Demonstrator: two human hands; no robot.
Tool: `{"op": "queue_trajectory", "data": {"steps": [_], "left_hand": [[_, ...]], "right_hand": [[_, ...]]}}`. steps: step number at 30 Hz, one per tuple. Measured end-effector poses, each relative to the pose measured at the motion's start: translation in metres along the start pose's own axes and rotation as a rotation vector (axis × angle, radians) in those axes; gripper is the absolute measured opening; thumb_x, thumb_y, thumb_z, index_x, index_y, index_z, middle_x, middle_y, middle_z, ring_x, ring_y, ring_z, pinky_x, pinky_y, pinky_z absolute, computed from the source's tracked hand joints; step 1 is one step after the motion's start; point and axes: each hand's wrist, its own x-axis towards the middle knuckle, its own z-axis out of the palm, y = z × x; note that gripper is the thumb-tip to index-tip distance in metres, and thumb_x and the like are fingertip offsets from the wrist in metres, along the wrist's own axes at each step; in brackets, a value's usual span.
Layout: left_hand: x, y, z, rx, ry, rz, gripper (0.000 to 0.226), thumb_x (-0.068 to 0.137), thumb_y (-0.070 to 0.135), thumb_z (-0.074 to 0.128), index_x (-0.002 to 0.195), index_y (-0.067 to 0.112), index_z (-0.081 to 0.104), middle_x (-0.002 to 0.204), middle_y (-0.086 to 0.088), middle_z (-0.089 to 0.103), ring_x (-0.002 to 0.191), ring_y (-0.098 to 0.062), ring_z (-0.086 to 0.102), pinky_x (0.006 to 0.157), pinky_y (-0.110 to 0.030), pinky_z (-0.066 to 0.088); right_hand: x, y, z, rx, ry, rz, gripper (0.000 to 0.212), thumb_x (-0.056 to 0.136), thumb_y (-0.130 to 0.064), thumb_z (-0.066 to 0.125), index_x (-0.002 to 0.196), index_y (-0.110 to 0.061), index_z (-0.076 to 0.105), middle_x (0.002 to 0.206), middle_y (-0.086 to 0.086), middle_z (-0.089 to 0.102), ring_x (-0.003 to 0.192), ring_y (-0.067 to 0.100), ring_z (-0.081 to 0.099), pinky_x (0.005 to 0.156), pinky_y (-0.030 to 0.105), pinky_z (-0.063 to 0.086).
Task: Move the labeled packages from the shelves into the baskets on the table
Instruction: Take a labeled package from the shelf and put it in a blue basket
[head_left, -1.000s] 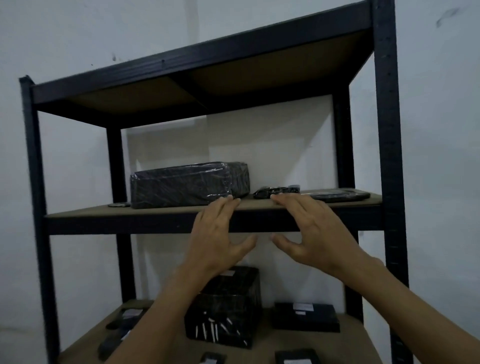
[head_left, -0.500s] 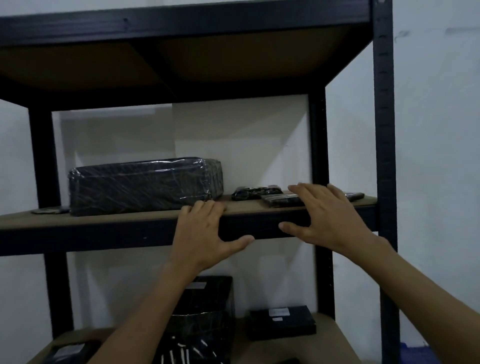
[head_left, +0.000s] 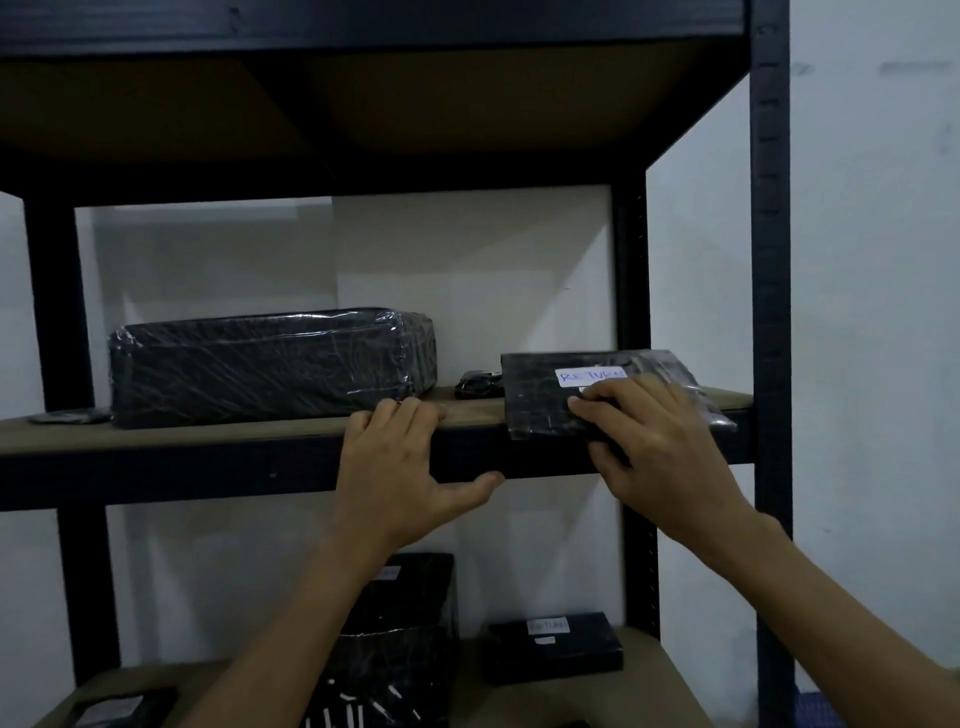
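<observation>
From the head view, the right hand (head_left: 657, 457) is gripping a flat black package (head_left: 540, 400) with a white handwritten label (head_left: 589, 376), fingers (head_left: 613, 402) on top and thumb beneath, tilting it over the front edge of the middle shelf (head_left: 208, 434). The left hand (head_left: 402, 467) is lying open on that edge, holding nothing, just beside a large wrapped package (head_left: 265, 364). More labeled packages (head_left: 553, 647) are sitting on the shelf below.
</observation>
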Motion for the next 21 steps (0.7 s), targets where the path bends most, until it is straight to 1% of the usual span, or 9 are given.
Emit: {"op": "queue_trajectory", "data": {"steps": [6, 11, 21], "left_hand": [[-0.001, 0.000, 0.002, 0.003, 0.015, 0.007, 0.073, 0.066, 0.080, 0.051, 0.093, 0.013, 0.062, 0.084, 0.002, 0.057, 0.077, -0.020, 0.050, 0.073, -0.036, 0.033], [-0.001, -0.001, 0.003, 0.010, 0.009, 0.005, 0.077, 0.068, 0.083, 0.046, 0.094, 0.013, 0.062, 0.085, 0.002, 0.059, 0.079, -0.020, 0.051, 0.074, -0.036, 0.034], [-0.003, 0.000, 0.002, 0.020, 0.015, 0.011, 0.077, 0.069, 0.080, 0.047, 0.097, 0.011, 0.062, 0.087, -0.001, 0.060, 0.081, -0.022, 0.053, 0.076, -0.037, 0.034]], "right_hand": [[-0.023, -0.001, 0.012, -0.104, 0.114, -0.058, 0.027, 0.090, -0.010, 0.052, 0.113, -0.007, 0.066, 0.112, 0.010, 0.066, 0.102, 0.028, 0.057, 0.085, 0.040, 0.047], [-0.026, -0.002, 0.018, -0.122, 0.174, -0.073, 0.025, 0.094, -0.010, 0.050, 0.111, -0.008, 0.067, 0.111, 0.010, 0.066, 0.100, 0.027, 0.058, 0.084, 0.039, 0.045], [-0.026, 0.001, 0.017, -0.135, 0.160, -0.113, 0.025, 0.093, -0.009, 0.050, 0.113, -0.008, 0.066, 0.109, 0.012, 0.066, 0.098, 0.028, 0.060, 0.080, 0.040, 0.047]]}}
